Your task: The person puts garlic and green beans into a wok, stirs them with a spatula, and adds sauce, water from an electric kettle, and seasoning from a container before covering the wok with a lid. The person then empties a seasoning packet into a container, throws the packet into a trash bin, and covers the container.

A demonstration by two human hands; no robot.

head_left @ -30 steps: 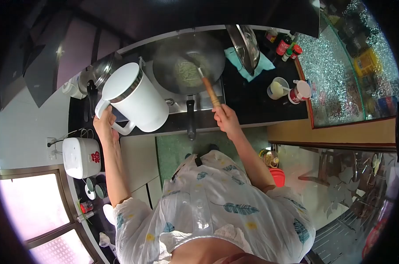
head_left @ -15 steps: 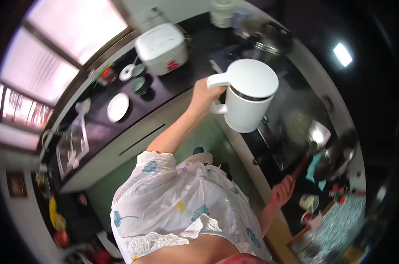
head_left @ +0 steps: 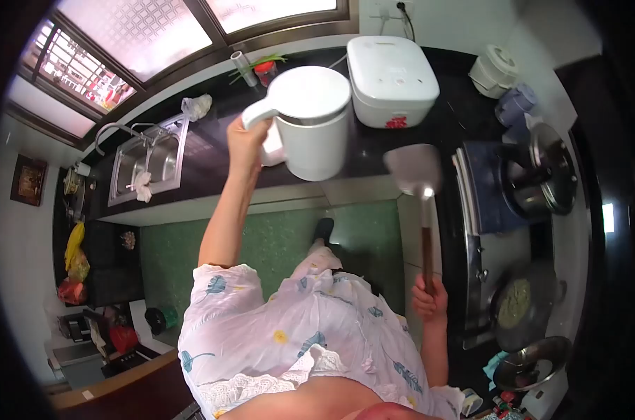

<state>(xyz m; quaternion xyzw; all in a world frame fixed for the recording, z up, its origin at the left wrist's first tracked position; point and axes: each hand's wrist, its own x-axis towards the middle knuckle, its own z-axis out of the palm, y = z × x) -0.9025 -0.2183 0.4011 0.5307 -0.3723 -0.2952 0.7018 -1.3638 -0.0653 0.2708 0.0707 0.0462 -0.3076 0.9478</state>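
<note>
My left hand [head_left: 249,143] grips the handle of a large white lidded pitcher [head_left: 316,136], raised in front of the dark counter. My right hand [head_left: 429,297] is wrapped round the wooden handle of a spatula [head_left: 413,166], whose metal blade points away from me beside the counter corner. At the right, the wok [head_left: 534,308] sits on the stove with pale green food [head_left: 514,303] in it. A white rice cooker [head_left: 392,80] stands just behind and right of the pitcher.
A double sink [head_left: 149,161] is at the left below the windows. A lidded pot [head_left: 548,175] stands on the right counter near a white container [head_left: 494,71]. A metal lid [head_left: 533,364] lies at the lower right. Green floor [head_left: 275,231] shows between the counters.
The view has swung left from the stove towards the sink counter. The spatula has come out of the wok and is now up in the air. The pitcher remains in my left hand.
</note>
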